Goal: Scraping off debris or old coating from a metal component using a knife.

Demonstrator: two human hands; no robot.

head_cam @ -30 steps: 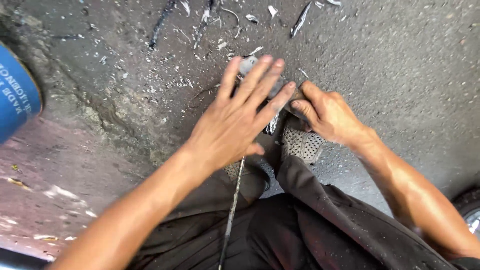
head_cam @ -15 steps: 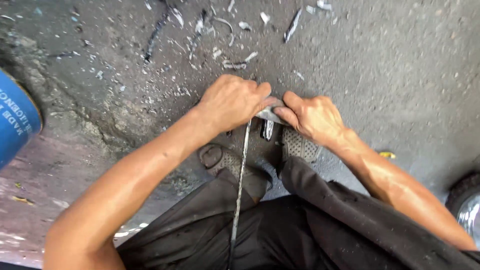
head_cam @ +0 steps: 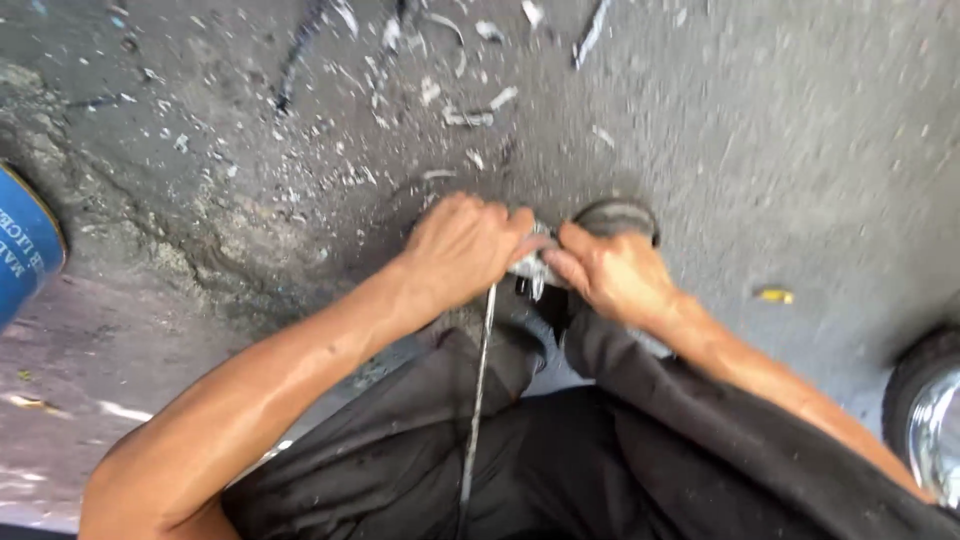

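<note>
Squatting over a grey concrete floor, I look down at both hands meeting in front of my knees. My left hand (head_cam: 462,248) is closed in a fist around the top end of a thin metal cable (head_cam: 478,390) that runs down between my legs. My right hand (head_cam: 612,272) pinches a small grey metal piece (head_cam: 528,264) at the cable's end, right against the left fist. What the piece is stays hidden by the fingers. A foot in a dark sandal (head_cam: 615,215) shows just behind the right hand.
Pale shavings and scraps (head_cam: 440,95) litter the floor ahead. A blue drum (head_cam: 25,245) stands at the left edge. A tyre with a shiny rim (head_cam: 925,410) is at the lower right. A small yellow scrap (head_cam: 775,295) lies right of the hands.
My left hand went from lying flat and spread over the piece to a closed fist on the cable. Both hands stay together while the view shifted a little.
</note>
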